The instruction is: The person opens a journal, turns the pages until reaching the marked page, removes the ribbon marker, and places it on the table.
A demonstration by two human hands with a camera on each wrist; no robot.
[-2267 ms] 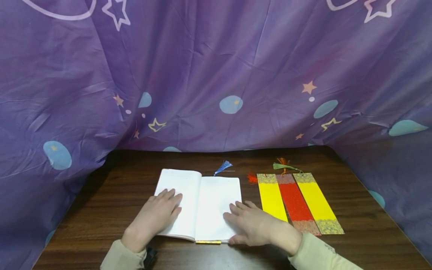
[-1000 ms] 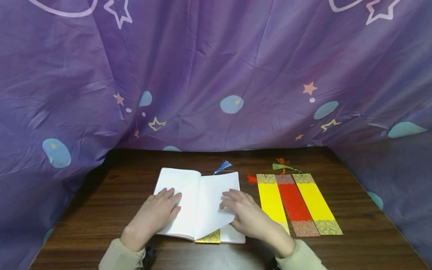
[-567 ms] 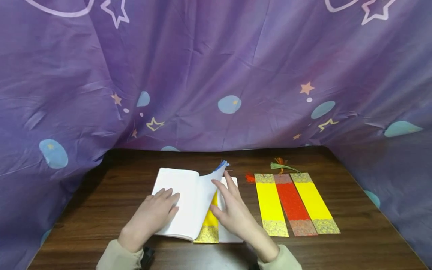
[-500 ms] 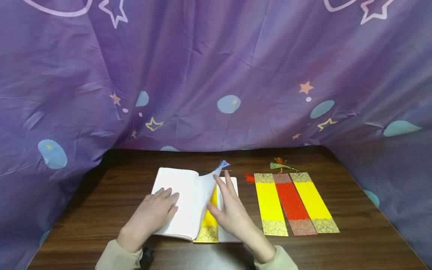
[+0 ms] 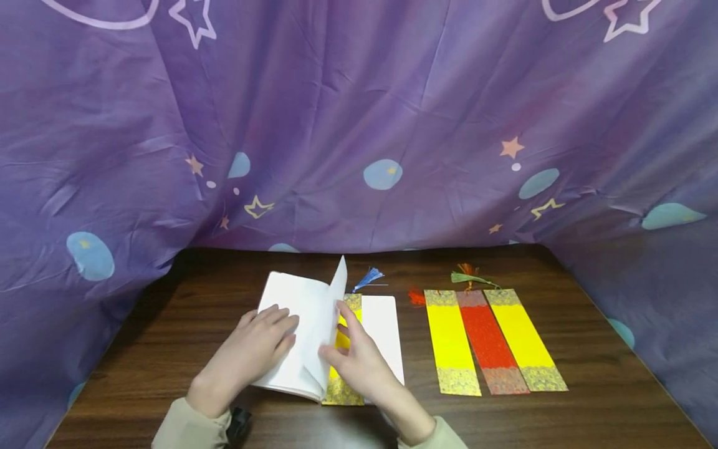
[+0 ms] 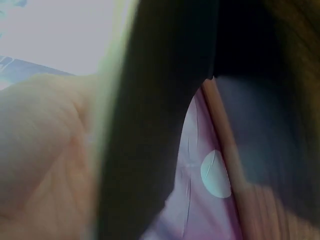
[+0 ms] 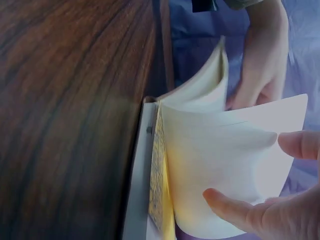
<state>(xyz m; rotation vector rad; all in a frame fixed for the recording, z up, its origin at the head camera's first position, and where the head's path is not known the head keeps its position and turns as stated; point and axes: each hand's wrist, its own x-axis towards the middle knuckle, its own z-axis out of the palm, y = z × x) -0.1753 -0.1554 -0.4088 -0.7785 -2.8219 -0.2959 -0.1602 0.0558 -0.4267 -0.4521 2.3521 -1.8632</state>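
Observation:
An open book with blank white pages lies on the table. My left hand rests flat on its left page, fingers fairly straight. My right hand touches a raised white page with spread fingertips and thumb; the page stands up steeply near the spine. In the right wrist view the thumb and a finger press the same side of this page. Beneath it, a yellow bookmark with patterned ends lies along the spine on the right page. Its blue tassel sticks out past the top edge.
To the book's right lie a yellow bookmark, a red one and another yellow one, side by side. Red and green tassels spread above them. A purple patterned curtain hangs behind the dark wooden table.
My right hand has moved left from the book's right edge, lifting the page and turning it up toward the spine. This uncovers the yellow bookmark beneath. My left hand stays on the left page.

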